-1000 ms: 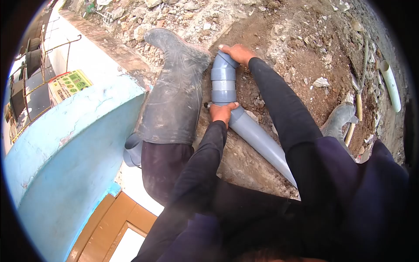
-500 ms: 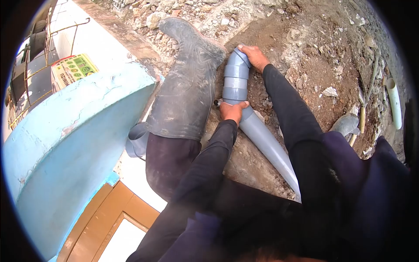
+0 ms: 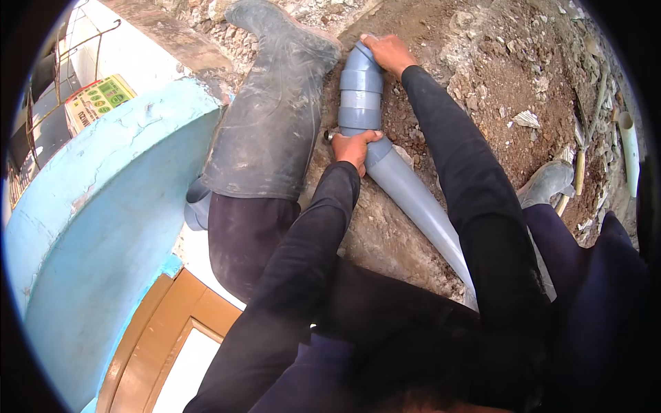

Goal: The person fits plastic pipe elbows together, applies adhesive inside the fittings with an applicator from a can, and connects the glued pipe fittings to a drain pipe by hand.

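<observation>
A grey plastic pipe (image 3: 420,199) slants over the dirt from lower right to upper middle. Joined to its upper end is a grey elbow fitting (image 3: 361,81) that bends at the top. My left hand (image 3: 354,148) is wrapped round the joint between pipe and fitting; a small dark object, too little to identify, shows beside it. My right hand (image 3: 390,53) grips the top end of the elbow. A dusty rubber boot (image 3: 272,110) on my leg lies just left of the pipe.
A light blue curved wall (image 3: 124,186) stands at the left, with a brown wooden door (image 3: 165,330) below it. Another grey fitting (image 3: 197,205) is behind my leg. At the right are a second boot (image 3: 547,182), a wooden handle (image 3: 580,172) and a pale pipe (image 3: 629,151).
The view has shifted, so the pipe and hands first sat further right, then higher in the picture. Both hands keep their hold on the pipe and elbow.
</observation>
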`<action>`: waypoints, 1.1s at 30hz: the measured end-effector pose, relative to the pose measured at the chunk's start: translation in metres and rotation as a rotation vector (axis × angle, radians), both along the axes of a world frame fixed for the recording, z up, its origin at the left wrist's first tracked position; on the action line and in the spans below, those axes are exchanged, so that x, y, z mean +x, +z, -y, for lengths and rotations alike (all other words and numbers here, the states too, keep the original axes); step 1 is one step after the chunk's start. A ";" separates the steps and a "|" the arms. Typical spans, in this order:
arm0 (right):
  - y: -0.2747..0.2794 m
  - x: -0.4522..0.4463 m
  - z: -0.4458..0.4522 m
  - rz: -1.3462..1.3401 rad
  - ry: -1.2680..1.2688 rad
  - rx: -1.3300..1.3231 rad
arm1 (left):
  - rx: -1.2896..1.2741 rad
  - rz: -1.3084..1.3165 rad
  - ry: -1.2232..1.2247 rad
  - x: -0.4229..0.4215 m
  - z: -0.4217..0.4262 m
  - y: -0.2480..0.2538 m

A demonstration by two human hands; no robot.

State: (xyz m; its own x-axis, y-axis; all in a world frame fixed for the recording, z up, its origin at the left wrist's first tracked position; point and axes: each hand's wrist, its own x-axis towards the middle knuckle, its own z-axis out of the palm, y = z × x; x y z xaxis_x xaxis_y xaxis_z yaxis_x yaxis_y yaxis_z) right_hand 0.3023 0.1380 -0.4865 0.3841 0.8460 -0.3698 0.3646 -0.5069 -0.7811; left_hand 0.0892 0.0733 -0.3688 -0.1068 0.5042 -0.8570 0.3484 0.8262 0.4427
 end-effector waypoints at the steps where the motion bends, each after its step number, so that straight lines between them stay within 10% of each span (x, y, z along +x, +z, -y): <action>1: -0.011 -0.004 -0.003 0.010 -0.027 -0.008 | 0.002 0.001 -0.007 -0.001 -0.001 0.001; 14: -0.003 0.006 -0.003 0.294 0.270 0.073 | -0.018 0.017 -0.064 -0.005 -0.002 -0.004; 17: 0.038 -0.001 0.014 -0.131 -0.156 -0.042 | 0.045 0.005 -0.099 0.000 0.003 0.001; 33: 0.124 0.088 0.135 -0.285 -0.353 0.176 | 0.309 -0.308 -0.309 -0.003 0.019 -0.002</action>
